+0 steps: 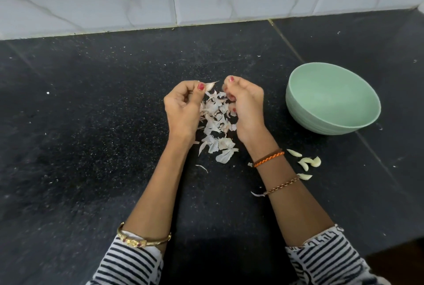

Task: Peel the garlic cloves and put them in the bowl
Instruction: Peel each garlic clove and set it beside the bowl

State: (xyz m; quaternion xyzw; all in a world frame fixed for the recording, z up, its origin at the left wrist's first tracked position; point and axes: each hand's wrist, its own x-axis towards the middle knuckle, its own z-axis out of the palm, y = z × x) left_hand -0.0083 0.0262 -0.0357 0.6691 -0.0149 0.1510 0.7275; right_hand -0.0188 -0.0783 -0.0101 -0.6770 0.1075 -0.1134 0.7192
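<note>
From the head camera, the left hand (pixel 182 107) pinches a small, pale, partly skinned garlic clove (pixel 210 86) at its fingertips, while the right hand (pixel 246 103) sits just beside it, fingers curled; whether it holds anything I cannot tell. Below both grips lies a heap of white papery garlic skins (pixel 216 124) on the black speckled stone table (pixel 91 124). Right of the right grip stands the mint-green round bowl (pixel 332 98), and four peeled cloves (pixel 306 163) lie by that wrist.

Mint-green bowl (pixel 333 99) (striped sleeves (pixel 125 264))
</note>
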